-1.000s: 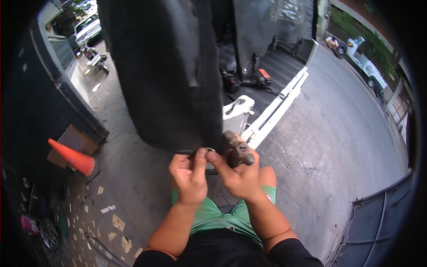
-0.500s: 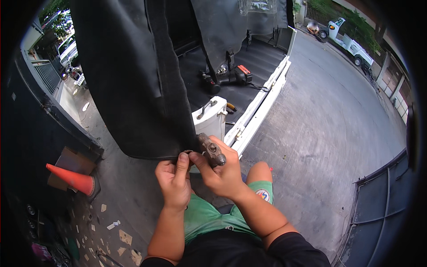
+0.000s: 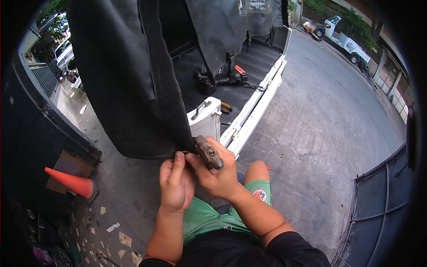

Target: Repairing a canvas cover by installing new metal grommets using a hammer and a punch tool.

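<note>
A large black vinyl cover hangs down in front of me from the vehicle. My left hand pinches its lower edge near the corner, where a small thin metal piece shows between both thumbs. My right hand is closed round a worn ball-peen hammer, head uppermost, while its thumb also presses at that edge. The hammer's handle is hidden by the hand. Just beyond stands a white metal panel with a handle, part of the vehicle's open bed, where black-cased tools and a yellow-handled tool lie.
An orange cone lies against cardboard at left, near paper scraps. A dark gate stands at right. On the road, a white three-wheeler is parked with a person crouched beside it. A motorbike stands back left.
My view has shifted, so the cover and both hands sit further left and more of the bed shows. My hands keep their grip on the cover's edge and hammer.
</note>
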`<action>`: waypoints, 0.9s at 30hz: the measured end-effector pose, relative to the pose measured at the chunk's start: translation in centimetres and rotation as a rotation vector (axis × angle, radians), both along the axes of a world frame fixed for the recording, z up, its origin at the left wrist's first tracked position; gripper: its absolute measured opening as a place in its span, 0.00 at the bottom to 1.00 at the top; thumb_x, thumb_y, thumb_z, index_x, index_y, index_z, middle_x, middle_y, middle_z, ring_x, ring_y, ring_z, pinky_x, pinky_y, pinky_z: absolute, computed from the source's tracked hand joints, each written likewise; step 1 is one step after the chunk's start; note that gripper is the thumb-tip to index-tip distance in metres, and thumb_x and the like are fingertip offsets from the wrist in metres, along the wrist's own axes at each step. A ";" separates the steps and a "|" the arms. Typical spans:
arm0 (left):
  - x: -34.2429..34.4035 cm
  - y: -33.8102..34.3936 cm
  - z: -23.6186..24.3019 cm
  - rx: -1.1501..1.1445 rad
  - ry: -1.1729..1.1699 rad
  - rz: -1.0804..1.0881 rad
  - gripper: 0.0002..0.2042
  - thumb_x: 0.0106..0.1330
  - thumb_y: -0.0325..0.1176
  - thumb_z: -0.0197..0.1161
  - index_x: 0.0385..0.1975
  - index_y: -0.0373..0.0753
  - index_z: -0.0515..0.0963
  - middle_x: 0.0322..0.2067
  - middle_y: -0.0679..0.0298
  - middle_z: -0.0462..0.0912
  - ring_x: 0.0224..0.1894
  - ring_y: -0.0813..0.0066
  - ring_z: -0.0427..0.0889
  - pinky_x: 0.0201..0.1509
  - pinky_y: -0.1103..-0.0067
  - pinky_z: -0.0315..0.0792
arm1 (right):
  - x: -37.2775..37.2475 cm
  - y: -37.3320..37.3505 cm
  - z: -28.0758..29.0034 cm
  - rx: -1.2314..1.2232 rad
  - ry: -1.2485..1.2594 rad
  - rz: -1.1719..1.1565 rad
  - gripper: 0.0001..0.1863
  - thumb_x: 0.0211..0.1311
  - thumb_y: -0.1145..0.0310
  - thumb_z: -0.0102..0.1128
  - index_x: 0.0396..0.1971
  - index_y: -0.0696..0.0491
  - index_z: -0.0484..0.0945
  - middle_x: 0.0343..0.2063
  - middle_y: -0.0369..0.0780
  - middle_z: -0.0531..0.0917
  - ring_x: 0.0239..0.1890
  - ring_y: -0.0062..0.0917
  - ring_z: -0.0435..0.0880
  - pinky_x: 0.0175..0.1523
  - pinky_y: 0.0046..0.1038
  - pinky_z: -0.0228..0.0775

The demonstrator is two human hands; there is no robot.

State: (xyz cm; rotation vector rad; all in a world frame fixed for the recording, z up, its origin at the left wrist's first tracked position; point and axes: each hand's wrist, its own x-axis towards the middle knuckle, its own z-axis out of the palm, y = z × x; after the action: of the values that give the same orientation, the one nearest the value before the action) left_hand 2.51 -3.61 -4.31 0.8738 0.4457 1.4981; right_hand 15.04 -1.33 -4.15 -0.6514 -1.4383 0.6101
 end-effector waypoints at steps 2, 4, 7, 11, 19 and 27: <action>-0.4 -0.1 0.2 0.011 0.052 -0.008 0.14 0.84 0.35 0.52 0.41 0.33 0.80 0.43 0.61 0.83 0.48 0.76 0.80 0.59 0.76 0.72 | -0.1 0.2 -0.3 0.060 0.012 -0.013 0.07 0.61 0.79 0.70 0.34 0.62 0.79 0.27 0.39 0.75 0.25 0.22 0.73 0.29 0.25 0.64; -0.7 -0.1 0.2 0.021 0.106 -0.015 0.13 0.84 0.35 0.51 0.41 0.33 0.79 0.43 0.62 0.82 0.48 0.76 0.80 0.59 0.76 0.73 | -0.1 -0.1 -0.3 0.012 0.023 0.010 0.07 0.62 0.78 0.71 0.34 0.62 0.79 0.26 0.38 0.75 0.25 0.20 0.72 0.29 0.25 0.64; -0.8 0.0 -0.4 0.012 0.115 0.026 0.12 0.84 0.34 0.51 0.41 0.34 0.79 0.42 0.62 0.83 0.47 0.77 0.80 0.58 0.76 0.73 | -0.2 -0.4 -0.1 -0.060 0.055 0.056 0.07 0.62 0.79 0.70 0.35 0.63 0.80 0.27 0.41 0.76 0.26 0.26 0.75 0.31 0.27 0.66; 0.0 -0.2 -1.3 0.090 0.111 0.181 0.11 0.84 0.34 0.52 0.40 0.36 0.78 0.41 0.64 0.83 0.45 0.78 0.80 0.56 0.78 0.74 | -0.3 -0.6 0.1 -0.062 0.049 0.062 0.06 0.61 0.80 0.69 0.36 0.65 0.81 0.28 0.44 0.78 0.27 0.32 0.77 0.33 0.31 0.69; 0.9 -0.7 -1.8 0.083 0.043 0.369 0.07 0.82 0.31 0.56 0.42 0.35 0.77 0.41 0.64 0.82 0.46 0.81 0.80 0.53 0.79 0.76 | -0.3 -1.0 0.1 -0.059 0.061 0.082 0.06 0.62 0.80 0.69 0.36 0.64 0.81 0.28 0.44 0.78 0.28 0.32 0.78 0.33 0.30 0.69; 0.4 -0.8 -1.5 0.076 0.129 0.314 0.07 0.81 0.30 0.57 0.47 0.32 0.77 0.43 0.63 0.83 0.45 0.80 0.82 0.53 0.80 0.78 | -0.5 -0.7 -0.3 -0.124 0.094 0.088 0.05 0.62 0.80 0.69 0.36 0.63 0.82 0.30 0.44 0.81 0.29 0.32 0.81 0.35 0.30 0.71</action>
State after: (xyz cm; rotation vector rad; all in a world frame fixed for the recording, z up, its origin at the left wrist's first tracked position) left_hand 2.94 -4.43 -5.77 0.9979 0.6481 1.7602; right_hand 14.56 -2.01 -4.47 -0.6503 -1.3540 0.7941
